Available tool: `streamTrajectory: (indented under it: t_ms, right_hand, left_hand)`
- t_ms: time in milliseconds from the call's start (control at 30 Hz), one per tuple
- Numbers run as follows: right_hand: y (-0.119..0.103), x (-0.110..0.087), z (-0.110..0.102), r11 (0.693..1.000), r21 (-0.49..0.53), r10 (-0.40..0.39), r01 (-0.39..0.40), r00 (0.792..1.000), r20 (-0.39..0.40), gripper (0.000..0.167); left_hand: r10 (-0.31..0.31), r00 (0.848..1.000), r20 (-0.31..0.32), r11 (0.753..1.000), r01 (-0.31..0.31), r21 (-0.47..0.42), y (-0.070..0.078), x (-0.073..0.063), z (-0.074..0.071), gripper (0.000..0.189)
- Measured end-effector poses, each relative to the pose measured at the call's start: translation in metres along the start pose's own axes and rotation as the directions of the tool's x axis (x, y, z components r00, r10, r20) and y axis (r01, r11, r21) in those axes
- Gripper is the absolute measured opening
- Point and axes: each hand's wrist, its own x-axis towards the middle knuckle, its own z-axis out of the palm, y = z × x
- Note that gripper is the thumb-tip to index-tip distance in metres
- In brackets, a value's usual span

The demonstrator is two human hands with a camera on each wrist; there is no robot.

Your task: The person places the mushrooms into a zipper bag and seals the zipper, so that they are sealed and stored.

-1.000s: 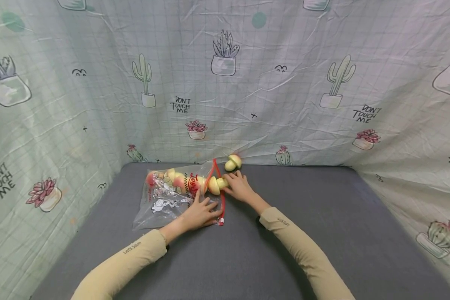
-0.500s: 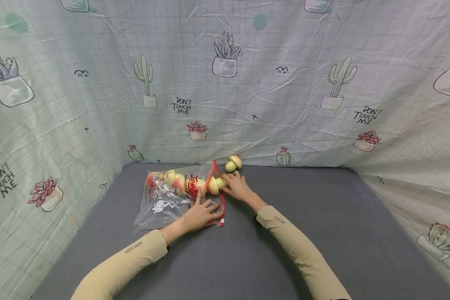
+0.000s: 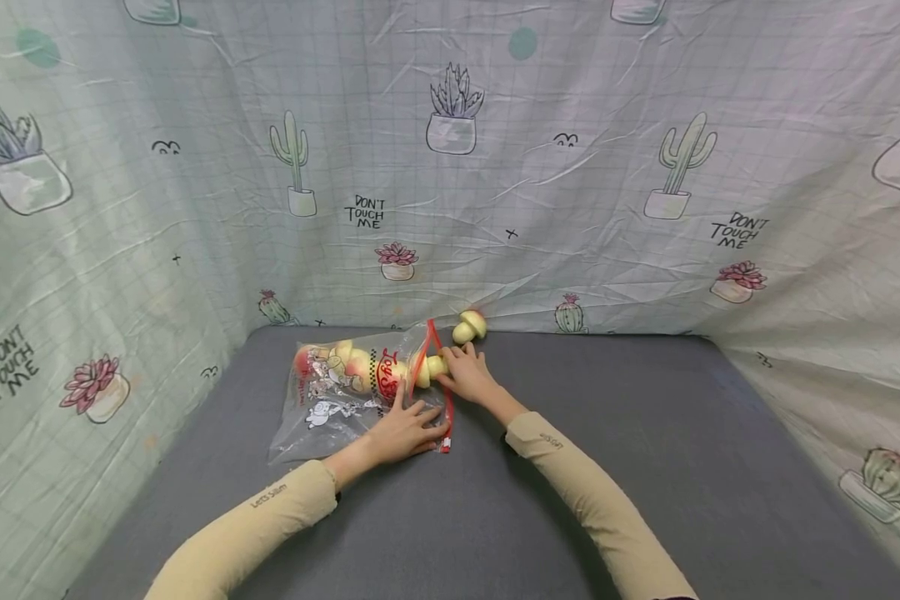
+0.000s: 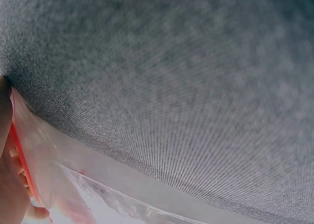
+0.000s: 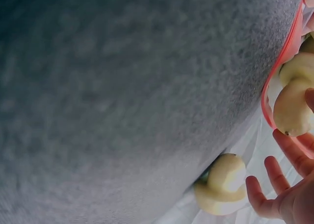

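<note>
Over the last sec I'm easing the mushroom [image 3: 437,365] a bit deeper through the red-edged mouth of the clear bag [image 3: 288,437], at my 11 o'clock; cap's in, stem's sticking out toward 2-ish, so this one's prob. nearly packed. My R hand [image 3: 471,375] is pinching the stem narrowly, thumb + index, other fingers loose. My L hand [image 3: 401,433] is spreading wide, pressing the bag approx. flat. Another mushroom [image 3: 470,327] is sitting outside, 1 o'clock from the mouth.
</note>
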Motion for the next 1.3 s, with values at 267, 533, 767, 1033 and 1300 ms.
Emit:
streamTrajectory:
  t_ms: [267, 533, 767, 1033, 1300]
  right_hand:
    - [-0.006, 0.003, 0.003, 0.999, -0.05, 0.02, -0.019, 1.0, 0.008, 0.041]
    - [0.001, -0.004, 0.0, 0.994, -0.091, -0.063, 0.06, 0.997, -0.035, 0.037]
    - [0.01, -0.013, -0.01, 0.982, -0.067, -0.178, 0.175, 0.983, -0.042, 0.025]
    - [0.016, -0.026, -0.016, 0.95, -0.06, -0.308, 0.305, 0.95, -0.047, 0.028]
    - [0.02, -0.033, -0.017, 0.944, -0.068, -0.321, 0.324, 0.946, 0.044, 0.041]
  left_hand:
    - [-0.007, 1.0, 0.023, 1.0, 0.008, -0.031, 0.001, -0.001, -0.002, 0.039]
    - [-0.003, 1.0, 0.026, 1.0, 0.004, -0.027, 0.001, 0.0, -0.001, 0.04]
    - [0.002, 1.0, 0.004, 1.0, -0.002, -0.009, 0.0, 0.001, -0.001, 0.039]
    - [0.004, 1.0, 0.001, 1.0, -0.004, -0.007, 0.0, -0.001, -0.004, 0.038]
    - [0.002, 1.0, 0.019, 1.0, -0.002, -0.014, -0.001, 0.0, -0.002, 0.04]
